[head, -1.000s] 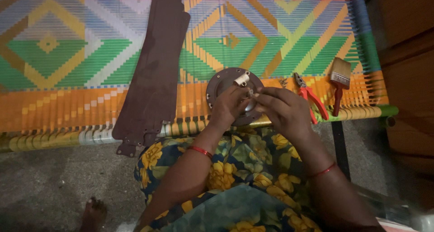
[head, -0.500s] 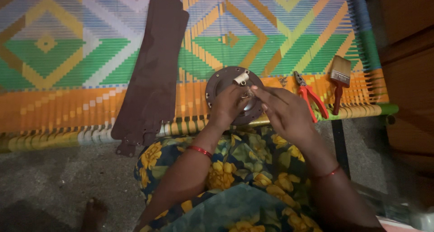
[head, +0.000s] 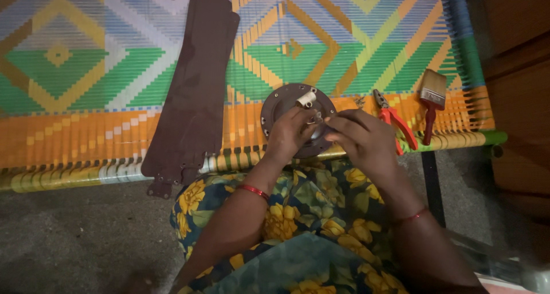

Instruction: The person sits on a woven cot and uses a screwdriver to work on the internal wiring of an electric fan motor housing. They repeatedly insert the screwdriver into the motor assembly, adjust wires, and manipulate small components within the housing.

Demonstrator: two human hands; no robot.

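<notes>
Staying as before, left hand (head: 291, 132) and right hand (head: 360, 138) pinch a small part over the round motor plate (head: 281, 102).

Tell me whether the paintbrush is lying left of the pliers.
No, the paintbrush lies to the right of the red-handled pliers on the woven cot.

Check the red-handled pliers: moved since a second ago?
No. The red-handled pliers lie in the same spot on the woven cot, between the round dark motor plate and the paintbrush, as in the earlier pictures.
</notes>
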